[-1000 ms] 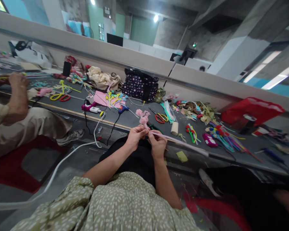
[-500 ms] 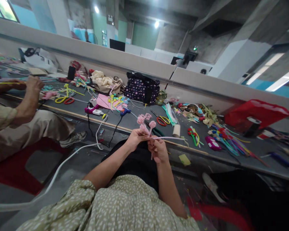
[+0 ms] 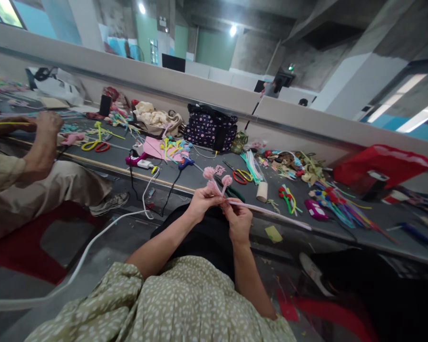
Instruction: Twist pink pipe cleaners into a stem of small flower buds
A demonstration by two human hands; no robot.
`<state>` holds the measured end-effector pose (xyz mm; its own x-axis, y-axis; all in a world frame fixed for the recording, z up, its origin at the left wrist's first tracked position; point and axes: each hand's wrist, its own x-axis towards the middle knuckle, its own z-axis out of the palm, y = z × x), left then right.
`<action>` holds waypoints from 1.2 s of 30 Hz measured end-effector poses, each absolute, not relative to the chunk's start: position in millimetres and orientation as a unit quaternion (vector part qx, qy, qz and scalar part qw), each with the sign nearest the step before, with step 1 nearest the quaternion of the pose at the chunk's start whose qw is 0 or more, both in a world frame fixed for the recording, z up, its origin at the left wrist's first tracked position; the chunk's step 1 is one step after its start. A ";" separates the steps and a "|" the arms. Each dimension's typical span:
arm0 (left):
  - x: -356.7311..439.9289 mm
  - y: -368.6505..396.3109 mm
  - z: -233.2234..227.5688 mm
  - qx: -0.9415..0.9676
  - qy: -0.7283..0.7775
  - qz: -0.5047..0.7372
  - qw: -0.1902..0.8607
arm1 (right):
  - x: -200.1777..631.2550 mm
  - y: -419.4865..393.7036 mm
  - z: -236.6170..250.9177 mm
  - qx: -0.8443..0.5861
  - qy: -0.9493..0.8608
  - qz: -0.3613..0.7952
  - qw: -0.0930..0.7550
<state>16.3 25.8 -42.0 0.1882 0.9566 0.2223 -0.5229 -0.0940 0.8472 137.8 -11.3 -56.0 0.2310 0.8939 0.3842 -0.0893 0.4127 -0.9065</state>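
Both hands hold a pink pipe cleaner (image 3: pixel 267 212) above the person's lap: the left hand (image 3: pixel 202 203) has its grip closed on the end that carries small pink curled heads (image 3: pixel 217 180), and the right hand (image 3: pixel 239 219) has its grip closed on the stem just beside it, the two hands nearly touching. The heads stand up and away from the person; the long stem runs from the hands toward the right, nearly level and roughly parallel to the near edge of the table (image 3: pixel 199 178), ending over that edge.

The table is long, dark grey and strewn with craft materials, backed by a low pale wall (image 3: pixel 185 90); beyond it lies a large hall with concrete columns and ceiling lights.

Just beyond the hands lie red-and-yellow scissors (image 3: pixel 239 176), a small roll of tape (image 3: pixel 261 192) and a bundle of coloured pipe cleaners (image 3: pixel 337 203). Farther back stand a dark polka-dot bag (image 3: pixel 209 128) and, to the right, a red bag (image 3: pixel 381 164). A pink sheet (image 3: pixel 153 148) and a glue gun (image 3: pixel 184 163) with black cord lie to the left, and a white cable (image 3: pixel 92 242) trails down to the floor. At far left another person's hand (image 3: pixel 48 122) rests on the table beside more scissors (image 3: pixel 94 146). Nothing lies between the hands and the camera.
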 end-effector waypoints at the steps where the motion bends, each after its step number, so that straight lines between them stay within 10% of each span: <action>1: 17.0 25.4 -41.9 0.445 0.244 0.592 0.626 | 137.4 -11.8 -55.8 -0.406 -0.511 0.342 0.676; 16: 24.8 20.4 -40.7 0.424 0.260 0.620 0.607 | 142.5 -12.2 -60.7 -0.470 -0.636 0.008 0.612; 28: 24.0 24.0 -42.8 0.381 0.250 0.579 0.677 | 135.3 -4.3 -52.2 -0.389 -0.372 0.517 0.665; 36: 19.6 25.5 -38.4 0.396 0.262 0.620 0.625 | 133.1 -6.0 -47.3 -0.354 -0.322 0.585 0.655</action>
